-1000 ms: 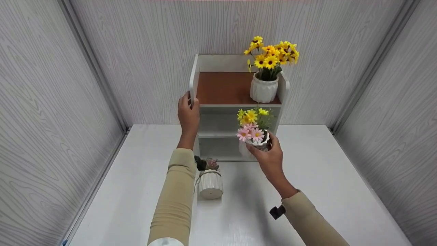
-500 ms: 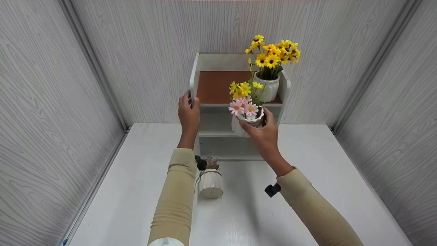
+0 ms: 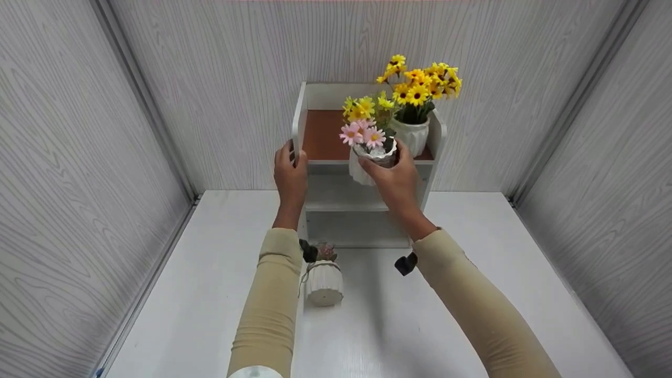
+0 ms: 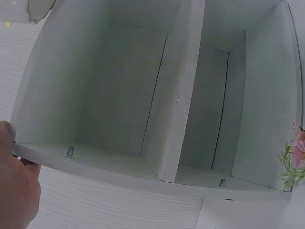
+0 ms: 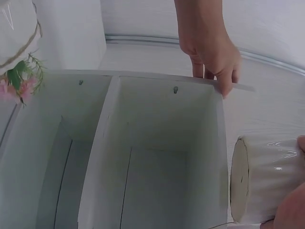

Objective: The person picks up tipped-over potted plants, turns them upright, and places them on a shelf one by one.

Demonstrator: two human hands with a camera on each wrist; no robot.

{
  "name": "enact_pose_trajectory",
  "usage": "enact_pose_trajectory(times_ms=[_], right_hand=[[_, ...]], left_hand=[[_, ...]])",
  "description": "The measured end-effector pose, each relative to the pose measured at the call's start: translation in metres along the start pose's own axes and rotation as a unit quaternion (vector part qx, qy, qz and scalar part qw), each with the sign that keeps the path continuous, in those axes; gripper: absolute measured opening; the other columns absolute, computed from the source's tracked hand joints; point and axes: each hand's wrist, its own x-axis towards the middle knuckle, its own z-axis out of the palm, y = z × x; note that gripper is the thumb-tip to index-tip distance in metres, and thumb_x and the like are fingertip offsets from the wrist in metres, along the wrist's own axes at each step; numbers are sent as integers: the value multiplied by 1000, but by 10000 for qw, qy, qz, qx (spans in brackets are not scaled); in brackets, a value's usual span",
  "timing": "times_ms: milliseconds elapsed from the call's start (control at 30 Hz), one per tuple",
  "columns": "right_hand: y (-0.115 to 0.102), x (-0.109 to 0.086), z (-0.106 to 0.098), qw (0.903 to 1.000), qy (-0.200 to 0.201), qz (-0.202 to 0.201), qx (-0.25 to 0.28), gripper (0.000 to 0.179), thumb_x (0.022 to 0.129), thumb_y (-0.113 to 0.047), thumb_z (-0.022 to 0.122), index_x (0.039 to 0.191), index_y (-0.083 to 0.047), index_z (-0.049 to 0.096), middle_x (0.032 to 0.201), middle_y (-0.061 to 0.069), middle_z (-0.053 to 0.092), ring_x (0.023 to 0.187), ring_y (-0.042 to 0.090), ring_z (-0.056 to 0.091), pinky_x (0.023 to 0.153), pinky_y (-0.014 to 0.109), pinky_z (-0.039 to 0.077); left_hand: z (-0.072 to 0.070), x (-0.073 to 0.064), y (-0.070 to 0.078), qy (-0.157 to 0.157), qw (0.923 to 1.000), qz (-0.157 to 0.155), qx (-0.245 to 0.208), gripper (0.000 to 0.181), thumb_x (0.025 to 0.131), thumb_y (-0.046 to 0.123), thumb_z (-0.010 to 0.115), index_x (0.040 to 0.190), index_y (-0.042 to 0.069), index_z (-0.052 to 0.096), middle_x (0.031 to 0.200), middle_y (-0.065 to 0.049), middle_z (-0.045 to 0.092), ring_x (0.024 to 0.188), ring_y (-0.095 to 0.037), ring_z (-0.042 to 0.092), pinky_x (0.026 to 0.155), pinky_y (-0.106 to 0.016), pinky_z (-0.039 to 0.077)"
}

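My right hand (image 3: 396,178) grips a white ribbed flower pot (image 3: 362,170) with pink and yellow daisies (image 3: 362,126). The pot overlaps the front edge of the shelf's brown top board (image 3: 325,134) in the head view. Its round base (image 5: 239,179) shows beside the shelf in the right wrist view. My left hand (image 3: 290,176) holds the left side panel of the small white shelf (image 3: 344,191), fingers behind and thumb in front. In the left wrist view, part of this hand (image 4: 19,186) shows at the panel's edge.
A white pot of yellow sunflowers (image 3: 412,134) stands at the right of the top board. On the white table (image 3: 462,315), a smaller white pot (image 3: 324,283) tied with twine sits before the shelf, near my left forearm. Grey wood-grain walls (image 3: 236,94) enclose the table.
My right hand has raised the daisy pot from in front of the lower shelves, up and slightly left, to the top board's front edge. My left hand has stayed on the side panel.
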Motion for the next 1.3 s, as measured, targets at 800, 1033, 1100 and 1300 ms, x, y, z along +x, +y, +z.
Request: enact_pose_trajectory(times_ms=[800, 1033, 1100, 1300], right_hand=[[4, 43, 33, 9980, 105, 423, -458, 88, 79, -38, 85, 148, -5, 43, 143, 11, 54, 128, 21, 54, 108, 35, 46], [7, 52, 38, 9980, 98, 431, -444, 85, 81, -40, 84, 147, -5, 44, 142, 10, 54, 129, 20, 53, 108, 34, 45], [8, 55, 39, 9982, 65, 402, -451, 84, 82, -41, 83, 147, -6, 44, 142, 9, 55, 128, 20, 53, 107, 34, 46], [11, 62, 40, 9974, -114, 454, -539, 84, 83, -43, 82, 149, -7, 42, 142, 9, 55, 127, 20, 54, 105, 34, 47]], left_hand=[[1, 1, -1, 5, 9998, -149, 89, 46, 105, 30, 52, 146, 9, 49, 137, -9, 55, 130, -22, 56, 106, -35, 50], [2, 1, 0, 18, 9999, -38, 115, 45, 106, 28, 52, 146, 7, 49, 137, -10, 54, 131, -23, 56, 107, -35, 49], [2, 1, 0, 3, 9999, 11, 120, 46, 106, 26, 53, 146, 6, 48, 138, -11, 54, 132, -23, 55, 108, -35, 49], [3, 1, 1, 28, 9999, -13, 143, 45, 105, 24, 54, 146, 5, 48, 137, -11, 54, 131, -23, 55, 108, -33, 48]])
